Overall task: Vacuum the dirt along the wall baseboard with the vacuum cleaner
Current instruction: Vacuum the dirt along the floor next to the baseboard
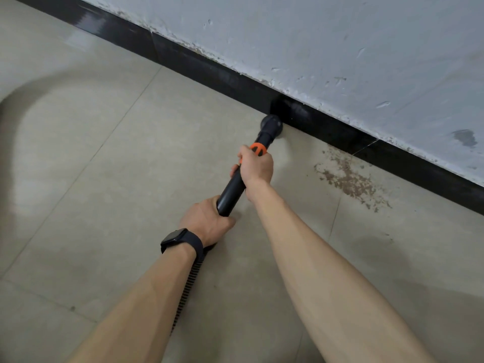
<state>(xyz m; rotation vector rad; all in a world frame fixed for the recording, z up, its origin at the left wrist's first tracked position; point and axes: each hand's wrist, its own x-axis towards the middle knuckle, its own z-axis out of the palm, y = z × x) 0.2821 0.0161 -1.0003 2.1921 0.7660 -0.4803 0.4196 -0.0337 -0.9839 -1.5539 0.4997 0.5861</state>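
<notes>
While the left hand (209,218), a black smartwatch (174,238) at its wrist, has its fingers (227,220) wrapped round the rear end of the black plastic vacuum wand (231,191) where the ribbed hose (190,281) joins, the right hand (258,166) sits further forward, fingers clamped on the tube just behind the orange collar (258,149). The wand's long axis runs away from the person, up and rightward, to the round black nozzle (271,124), set on the beige tiled floor (104,179) at the foot of the glossy black baseboard (327,127). The patch of brown crumbly dirt (351,179) lies right of the nozzle against that baseboard, on the right hand's side. To my eye, the next sweep must go rightward along the wall.
</notes>
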